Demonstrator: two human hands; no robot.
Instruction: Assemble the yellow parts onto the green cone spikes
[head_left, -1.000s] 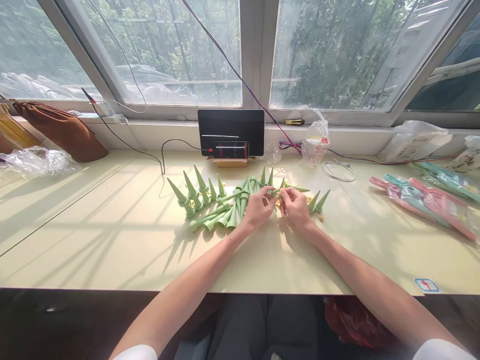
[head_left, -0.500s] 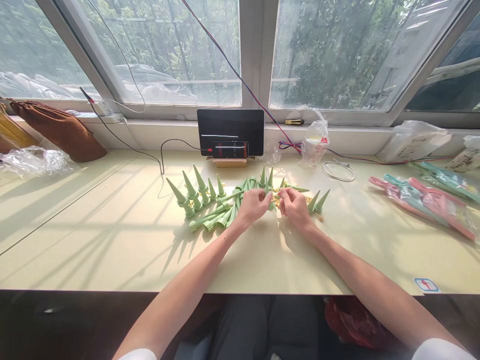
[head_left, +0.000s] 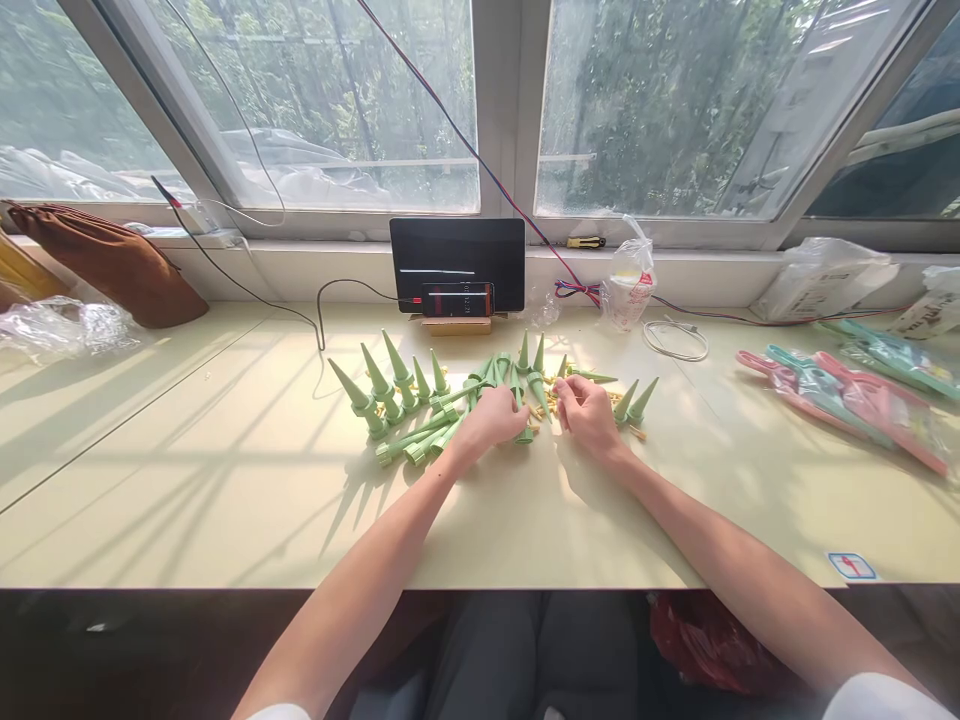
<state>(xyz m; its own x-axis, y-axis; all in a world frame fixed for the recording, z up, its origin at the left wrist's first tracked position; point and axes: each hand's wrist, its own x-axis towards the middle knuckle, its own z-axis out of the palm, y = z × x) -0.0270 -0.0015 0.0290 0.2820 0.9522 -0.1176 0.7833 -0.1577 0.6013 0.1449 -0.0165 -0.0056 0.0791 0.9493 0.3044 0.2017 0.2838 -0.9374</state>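
My left hand (head_left: 496, 416) is closed around a green plastic spike (head_left: 523, 436); part of it shows past the fingers. To its right, my right hand (head_left: 587, 412) is in a pinch over small yellow pieces (head_left: 615, 398). What lies between its fingertips is too small to make out. Several cone-tipped green spikes (head_left: 381, 368) stand upright at the left, and a pile of green tubes (head_left: 412, 440) lies beside my left hand. Two green cones (head_left: 642, 400) stand just right of my right hand. Another green cone (head_left: 538, 390) lies between the hands, tip toward me.
Behind the pile, a phone (head_left: 457, 299) leans against a dark tablet (head_left: 457, 250) on a stand. A bagged cup (head_left: 630, 285) and a coiled white cable (head_left: 675, 340) are at the back. Wrapped pink and teal plastic items (head_left: 840, 395) lie at the right, a brown bag (head_left: 112, 265) at the left.
My left hand has moved a little left, away from my right hand, with the green spike in it. My right hand stays pinched in nearly the same place.
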